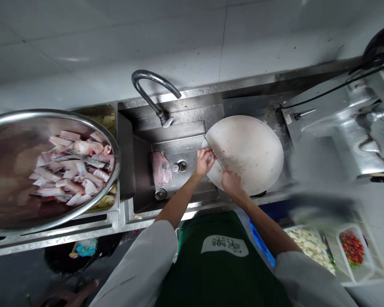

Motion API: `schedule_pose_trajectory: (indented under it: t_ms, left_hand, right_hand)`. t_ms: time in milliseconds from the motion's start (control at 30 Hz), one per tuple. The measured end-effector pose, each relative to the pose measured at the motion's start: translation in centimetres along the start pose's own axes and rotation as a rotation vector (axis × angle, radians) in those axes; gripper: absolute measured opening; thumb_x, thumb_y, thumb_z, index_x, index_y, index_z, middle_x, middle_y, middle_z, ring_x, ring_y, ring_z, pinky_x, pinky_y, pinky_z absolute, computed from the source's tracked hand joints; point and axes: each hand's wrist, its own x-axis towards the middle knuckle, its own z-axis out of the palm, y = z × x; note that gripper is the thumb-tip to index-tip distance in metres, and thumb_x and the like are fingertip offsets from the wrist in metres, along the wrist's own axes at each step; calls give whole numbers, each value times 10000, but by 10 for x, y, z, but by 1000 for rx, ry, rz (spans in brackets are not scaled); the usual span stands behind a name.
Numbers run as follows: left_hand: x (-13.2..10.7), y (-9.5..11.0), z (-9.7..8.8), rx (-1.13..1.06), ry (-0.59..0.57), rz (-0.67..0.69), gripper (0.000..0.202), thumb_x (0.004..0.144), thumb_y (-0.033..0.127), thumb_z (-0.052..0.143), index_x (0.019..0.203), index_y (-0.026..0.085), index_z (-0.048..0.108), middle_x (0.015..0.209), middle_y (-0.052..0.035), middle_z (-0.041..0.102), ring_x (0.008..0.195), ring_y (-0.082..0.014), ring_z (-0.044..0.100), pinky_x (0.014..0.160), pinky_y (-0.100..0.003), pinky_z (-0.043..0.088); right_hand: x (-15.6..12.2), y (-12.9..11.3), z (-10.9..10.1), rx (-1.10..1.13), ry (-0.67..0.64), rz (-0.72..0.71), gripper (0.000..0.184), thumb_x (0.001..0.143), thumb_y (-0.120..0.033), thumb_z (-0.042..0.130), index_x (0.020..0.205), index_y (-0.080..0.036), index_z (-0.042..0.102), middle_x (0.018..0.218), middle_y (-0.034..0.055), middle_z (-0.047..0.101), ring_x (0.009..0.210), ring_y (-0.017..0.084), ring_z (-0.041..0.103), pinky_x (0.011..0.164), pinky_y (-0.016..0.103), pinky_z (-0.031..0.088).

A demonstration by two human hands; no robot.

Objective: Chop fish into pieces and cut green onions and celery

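Note:
A round white cutting board (252,147) lies over the right side of a steel sink (192,136). A long knife blade (214,152) lies across the board's left edge. My right hand (232,182) is closed on the knife's handle at the board's near edge. At the board's left rim, my left hand (205,161) has its fingers curled by the blade; whether it holds anything is unclear. A pink piece of fish (161,168) lies in the sink basin beside the drain (180,166).
A large steel bowl (113,179) of cut fish pieces stands at the left. A curved tap (150,87) rises behind the sink. Steel machinery (355,123) stands at the right. Trays with chopped white pieces (310,245) and red chillies (352,247) sit at lower right.

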Motion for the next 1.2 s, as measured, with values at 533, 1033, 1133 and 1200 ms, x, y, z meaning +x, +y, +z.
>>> schedule_pose_trajectory:
  t_ms: [533, 1033, 1133, 1200]
  left_hand:
    - [21, -5, -7, -138, 131, -97, 90, 928, 321, 651, 878, 260, 695, 1054, -85, 673, 1066, -243, 649, 999, -455, 541]
    - [33, -9, 14, -42, -25, 17, 89, 856, 188, 616, 825, 263, 653, 1013, -74, 673, 979, -245, 624, 919, -435, 554]
    - [33, -9, 13, -94, -31, -35, 68, 862, 232, 632, 812, 273, 654, 989, -63, 674, 971, -239, 639, 927, -432, 565]
    - [32, -9, 11, -109, -33, -50, 59, 877, 251, 640, 829, 273, 665, 992, -63, 676, 974, -237, 646, 941, -434, 563]
  right_hand:
    - [41, -21, -21, 49, 39, -52, 550, 999, -13, 267, 1526, 32, 419, 1227, 277, 722, 1160, 286, 715, 979, 374, 544]
    - [30, 9, -34, 14, -12, -34, 369, 1050, -141, 338, 1331, -32, 550, 1158, 257, 718, 1097, 298, 721, 926, 345, 511]
    - [47, -10, -36, 44, 17, -41, 401, 1027, -86, 325, 1362, -45, 542, 1202, 251, 714, 1134, 282, 711, 937, 326, 504]
    - [65, -19, -38, 75, 48, -58, 401, 1040, -103, 309, 1361, -52, 544, 1228, 242, 711, 1150, 279, 701, 936, 324, 501]
